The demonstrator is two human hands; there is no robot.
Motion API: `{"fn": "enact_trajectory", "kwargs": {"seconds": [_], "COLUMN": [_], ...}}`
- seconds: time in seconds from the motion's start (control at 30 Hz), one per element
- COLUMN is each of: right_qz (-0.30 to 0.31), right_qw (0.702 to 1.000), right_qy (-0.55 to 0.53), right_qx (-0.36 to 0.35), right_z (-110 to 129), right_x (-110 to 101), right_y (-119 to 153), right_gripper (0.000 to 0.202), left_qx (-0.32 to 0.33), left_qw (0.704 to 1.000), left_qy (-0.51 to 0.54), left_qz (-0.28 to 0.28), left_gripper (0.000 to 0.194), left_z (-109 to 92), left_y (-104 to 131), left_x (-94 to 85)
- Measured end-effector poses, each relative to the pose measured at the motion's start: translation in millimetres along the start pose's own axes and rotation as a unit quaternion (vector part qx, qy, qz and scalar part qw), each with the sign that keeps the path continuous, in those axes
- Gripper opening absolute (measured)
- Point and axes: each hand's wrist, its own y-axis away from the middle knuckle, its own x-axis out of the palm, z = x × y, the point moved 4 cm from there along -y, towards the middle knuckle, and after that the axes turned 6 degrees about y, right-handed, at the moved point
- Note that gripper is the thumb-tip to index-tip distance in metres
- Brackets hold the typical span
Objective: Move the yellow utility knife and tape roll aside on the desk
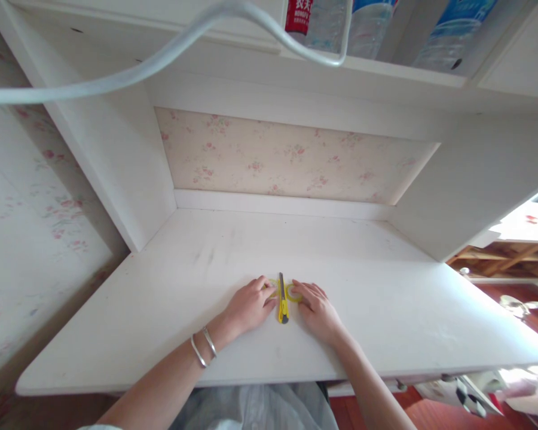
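Note:
A yellow box cutter lies upright in the view on the white desk, between my two hands, its dark blade end pointing away from me. Just left of it, my left hand has its fingers on a yellow tape roll, which they partly cover. To the right of the cutter, the fingers of my right hand rest on a second yellow ring-shaped tape roll. Two silver bracelets circle my left wrist.
The white desk has a raised back edge and side panels. Overhead, a shelf holds several plastic bottles, and a pale cable crosses the upper view. Bags and a red floor show at the lower right.

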Motion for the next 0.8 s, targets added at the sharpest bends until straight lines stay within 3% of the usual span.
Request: {"fn": "enact_trajectory", "kwargs": {"seconds": [0.17, 0.4, 0.63, 0.8], "right_qz": [0.031, 0.056, 0.008, -0.035], "right_qw": [0.999, 0.992, 0.992, 0.994], "right_qy": [-0.014, -0.094, -0.096, -0.065], "right_qx": [0.000, -0.069, -0.083, -0.085], "right_z": [6.4, 24.1, 37.5, 29.9], "right_x": [0.0, 13.8, 35.2, 33.3], "right_y": [-5.7, -37.3, -74.2, -71.9], "right_gripper": [0.033, 0.023, 0.036, 0.030], "left_qx": [-0.012, -0.023, -0.037, -0.022], "left_qw": [1.000, 0.999, 0.995, 0.994], "left_qy": [0.004, -0.010, -0.017, -0.001], "left_qz": [-0.007, -0.041, -0.095, -0.103], "left_gripper": [0.038, 0.036, 0.030, 0.032], "left_z": [4.1, 20.4, 64.4, 69.2], "left_y": [-1.1, -3.9, -3.7, -3.3], "left_x": [0.3, -8.1, -25.7, -25.8]}}
